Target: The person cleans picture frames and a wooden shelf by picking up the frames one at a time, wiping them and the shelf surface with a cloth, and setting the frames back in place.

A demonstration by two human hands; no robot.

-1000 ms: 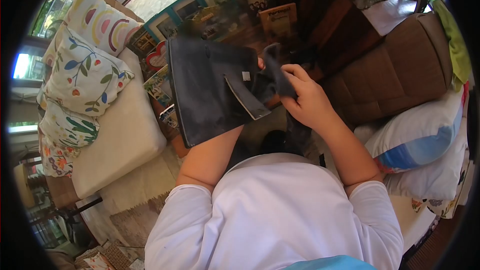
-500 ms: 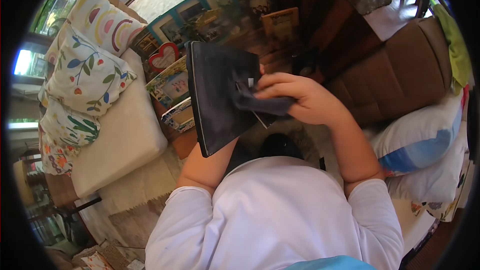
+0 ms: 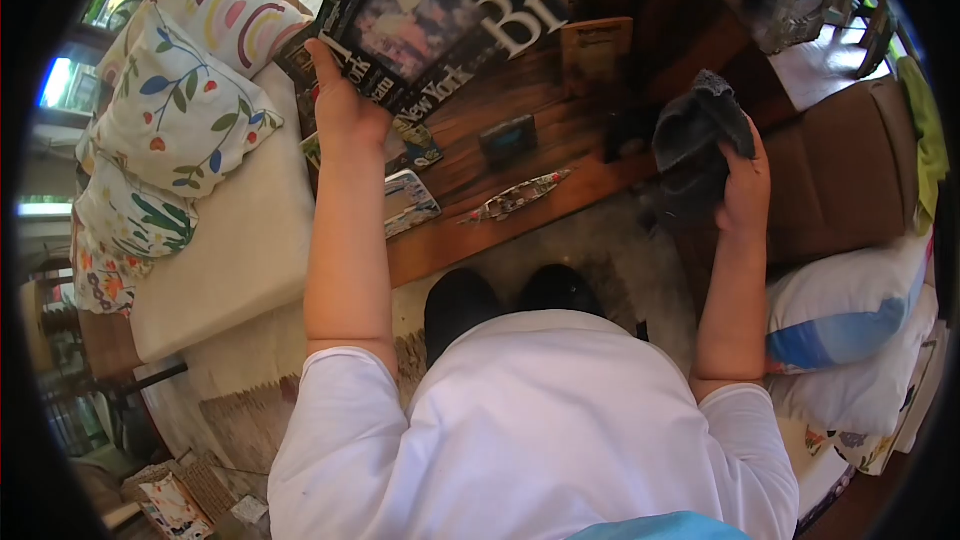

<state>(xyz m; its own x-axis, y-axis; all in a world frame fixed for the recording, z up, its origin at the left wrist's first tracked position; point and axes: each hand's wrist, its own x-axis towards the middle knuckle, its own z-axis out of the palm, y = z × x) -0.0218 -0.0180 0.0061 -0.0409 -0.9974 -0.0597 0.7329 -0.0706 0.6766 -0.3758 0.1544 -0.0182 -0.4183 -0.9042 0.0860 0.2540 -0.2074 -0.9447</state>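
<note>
My left hand [image 3: 345, 110] grips the lower left edge of a black picture frame [image 3: 425, 15], with its thumb along the side. White lettering such as "New York" covers the frame's border around a pinkish photo, and the front faces me. It is held tilted above the far left of the wooden table [image 3: 590, 185]. On the right, a bunched dark grey cloth [image 3: 695, 145] hangs from my right hand [image 3: 745, 185], whose fingers are partly hidden behind it. The two hands are well apart.
A small model boat [image 3: 520, 197] lies near the table's front edge, with a small dark frame [image 3: 508, 142] behind it. A brown-framed picture [image 3: 597, 48] stands farther back. Patterned cushions [image 3: 205, 125] lie on the left seat; a brown cushion [image 3: 840, 165] is on the right.
The picture frame has moved away from my body, up and left, and now shows its front rather than its black back. The cloth has left the frame and moved right with my right hand.
</note>
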